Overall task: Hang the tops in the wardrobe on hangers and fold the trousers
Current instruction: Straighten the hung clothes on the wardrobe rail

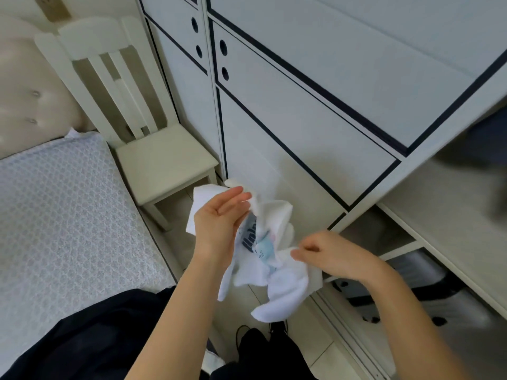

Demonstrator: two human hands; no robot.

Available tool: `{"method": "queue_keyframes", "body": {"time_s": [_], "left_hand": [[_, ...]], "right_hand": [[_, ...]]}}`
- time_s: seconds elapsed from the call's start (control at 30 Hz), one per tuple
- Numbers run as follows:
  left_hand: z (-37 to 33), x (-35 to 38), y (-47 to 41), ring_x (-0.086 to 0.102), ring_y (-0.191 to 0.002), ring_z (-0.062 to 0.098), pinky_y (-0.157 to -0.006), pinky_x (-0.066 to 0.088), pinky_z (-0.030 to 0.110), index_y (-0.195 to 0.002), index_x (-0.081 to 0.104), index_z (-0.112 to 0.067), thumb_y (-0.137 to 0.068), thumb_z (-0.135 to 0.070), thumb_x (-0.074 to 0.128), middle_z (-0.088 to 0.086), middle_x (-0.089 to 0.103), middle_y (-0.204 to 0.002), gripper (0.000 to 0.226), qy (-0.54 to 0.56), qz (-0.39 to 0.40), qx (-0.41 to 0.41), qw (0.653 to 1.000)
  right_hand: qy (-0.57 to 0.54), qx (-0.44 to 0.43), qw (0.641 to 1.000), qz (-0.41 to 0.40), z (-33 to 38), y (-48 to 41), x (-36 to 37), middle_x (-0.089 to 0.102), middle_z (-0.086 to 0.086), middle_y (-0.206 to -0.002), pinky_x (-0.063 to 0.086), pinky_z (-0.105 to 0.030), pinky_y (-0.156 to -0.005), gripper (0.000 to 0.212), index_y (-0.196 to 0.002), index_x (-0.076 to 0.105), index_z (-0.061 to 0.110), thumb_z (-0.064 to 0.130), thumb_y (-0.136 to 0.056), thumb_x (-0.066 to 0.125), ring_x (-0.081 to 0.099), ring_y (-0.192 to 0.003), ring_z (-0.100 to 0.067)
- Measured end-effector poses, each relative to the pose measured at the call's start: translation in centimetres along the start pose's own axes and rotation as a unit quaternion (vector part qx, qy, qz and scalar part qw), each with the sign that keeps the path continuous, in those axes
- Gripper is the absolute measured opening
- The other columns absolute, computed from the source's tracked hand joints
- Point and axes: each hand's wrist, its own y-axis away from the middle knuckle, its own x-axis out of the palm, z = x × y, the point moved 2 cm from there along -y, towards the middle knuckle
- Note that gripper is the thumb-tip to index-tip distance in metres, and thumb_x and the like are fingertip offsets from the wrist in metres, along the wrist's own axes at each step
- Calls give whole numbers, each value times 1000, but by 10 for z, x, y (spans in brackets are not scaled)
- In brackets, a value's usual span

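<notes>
A crumpled white top (277, 275) with a blue printed design hangs in the air in front of the wardrobe (301, 111). My left hand (219, 223) holds its upper part, fingers stretched over the cloth and thumb underneath. My right hand (326, 253) pinches the cloth at its right side with curled fingers. A white hanger tip (233, 183) seems to poke out above my left fingers. A dark garment (90, 333) lies on the bed at lower left.
A white wooden chair (153, 157) stands between the bed (55, 215) and the wardrobe. The wardrobe's right section is open, showing shelves (444, 215) and a dark blurred item (482, 144). Dark shoes or clothing (263, 349) sit on the tiled floor below.
</notes>
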Motion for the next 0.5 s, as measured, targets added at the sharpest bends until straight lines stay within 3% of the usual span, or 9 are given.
{"method": "queue_keyframes", "body": {"time_s": [0.07,0.1,0.17,0.2,0.23,0.3,0.37,0.43,0.5], "left_hand": [[-17,6,13,69,-83,12,-83,57,26,-97,73,-14,-87,12,61,1,76,-84,30,-84,41,46,995],[-23,8,19,69,-79,11,-80,57,25,-95,74,-14,-86,14,60,2,76,-81,32,-127,68,74,987],[-33,11,29,68,-73,9,-74,54,21,-94,74,-12,-84,17,60,3,75,-76,34,-198,143,128,961],[-34,13,33,68,-72,8,-73,53,19,-94,73,-10,-84,18,60,2,75,-74,33,-225,186,147,945],[-34,15,37,68,-71,7,-73,51,16,-94,74,-9,-84,19,60,1,74,-73,33,-252,224,163,927],[-31,19,41,67,-71,5,-73,47,12,-94,74,-7,-84,21,57,0,73,-71,34,-294,256,188,901],[-27,18,40,67,-71,5,-74,48,15,-95,74,-8,-83,21,55,-2,71,-69,37,-307,259,205,893],[-25,12,38,68,-70,9,-73,53,24,-92,74,-16,-83,20,54,-5,70,-68,43,-320,258,216,886],[-23,4,34,68,-69,19,-73,56,41,-90,73,-22,-83,18,54,-4,70,-69,45,-329,252,226,881]], "right_hand": [[-26,26,999,-25,4,-1,0,60,0,-66,47,-32,-66,39,-70,60,11,39,-97,53,53,-61,-6],[-74,20,992,-104,7,-3,-4,67,-4,-77,52,-37,-75,37,-80,66,11,40,-98,51,61,-72,-10],[-185,2,943,-277,16,-8,-14,69,-9,-91,53,-46,-87,38,-94,68,12,44,-98,48,66,-88,-21],[-214,6,928,-306,23,-13,-19,69,-12,-95,53,-50,-88,46,-99,68,9,50,-96,48,66,-90,-27],[-240,20,928,-286,32,-17,-21,69,-14,-99,54,-51,-88,55,-102,67,6,57,-93,47,66,-92,-30],[-294,86,941,-141,48,-30,-20,70,-10,-102,58,-44,-83,65,-104,68,8,68,-88,48,68,-94,-29],[-305,133,943,3,60,-40,-10,72,-11,-98,59,-40,-79,54,-99,69,9,61,-87,58,69,-89,-30],[-285,137,948,25,65,-48,-1,65,-13,-78,55,-32,-63,24,-81,61,5,27,-91,64,63,-70,-24],[-286,116,950,-45,64,-58,4,56,-13,-72,48,-25,-54,19,-75,51,6,10,-88,64,55,-63,-20]]}}
